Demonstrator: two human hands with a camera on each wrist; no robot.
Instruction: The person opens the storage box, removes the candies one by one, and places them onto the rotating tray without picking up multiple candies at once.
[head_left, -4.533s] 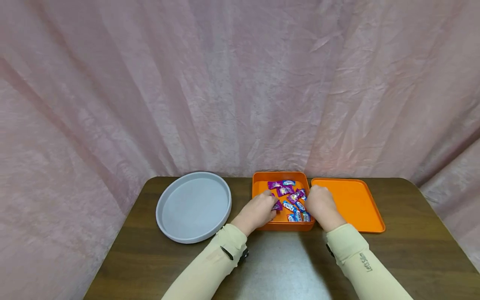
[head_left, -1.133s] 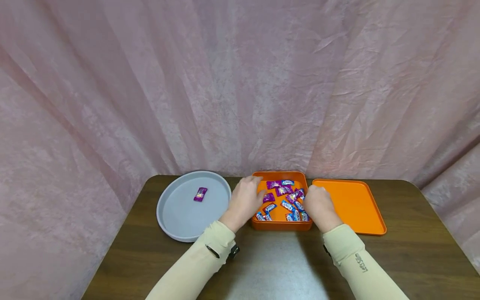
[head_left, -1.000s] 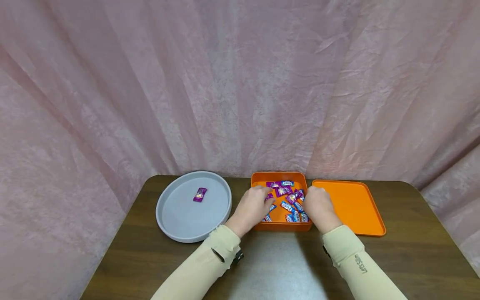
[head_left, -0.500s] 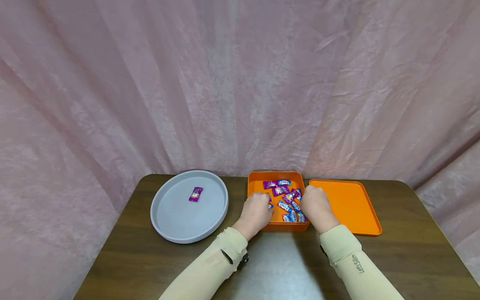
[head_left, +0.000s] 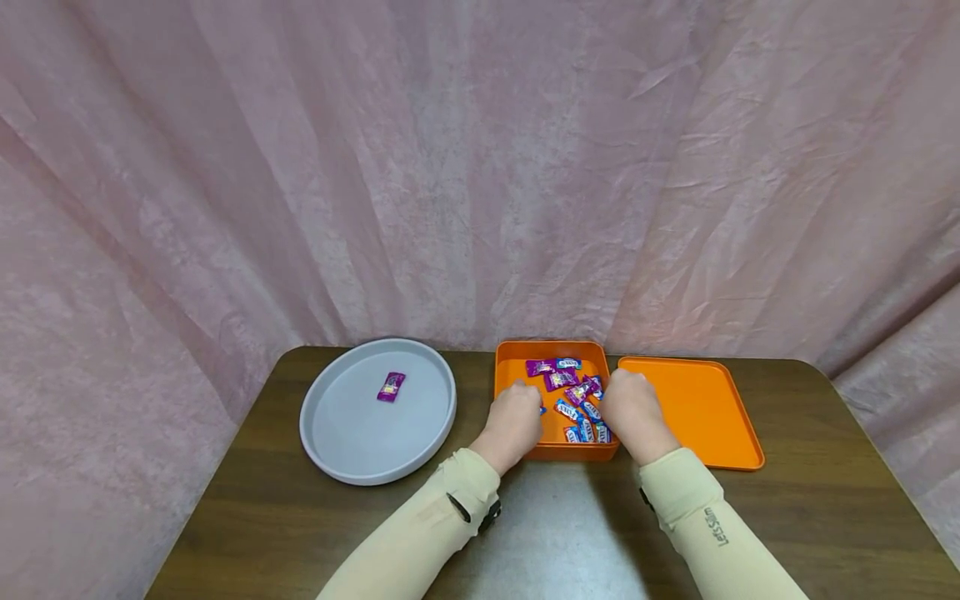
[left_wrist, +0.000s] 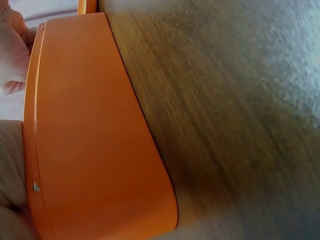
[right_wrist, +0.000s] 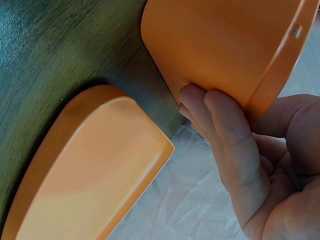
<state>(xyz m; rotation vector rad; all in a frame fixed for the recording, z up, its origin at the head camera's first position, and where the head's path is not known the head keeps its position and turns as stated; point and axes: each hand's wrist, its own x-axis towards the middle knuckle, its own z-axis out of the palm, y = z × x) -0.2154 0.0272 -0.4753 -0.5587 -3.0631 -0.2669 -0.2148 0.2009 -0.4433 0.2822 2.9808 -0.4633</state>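
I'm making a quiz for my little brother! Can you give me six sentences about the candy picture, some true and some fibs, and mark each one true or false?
1. The left hand reaches into the orange box. True.
2. The right hand holds the wall of the orange box. True.
3. The round grey tray has no candy on it. False: one purple candy lies on it.
4. The flat orange tray lies inside the box. False: it lies on the table beside the box.
5. Every candy showing in the box is purple. False: blue candies show there too.
6. The curtain behind the table is pink. True.
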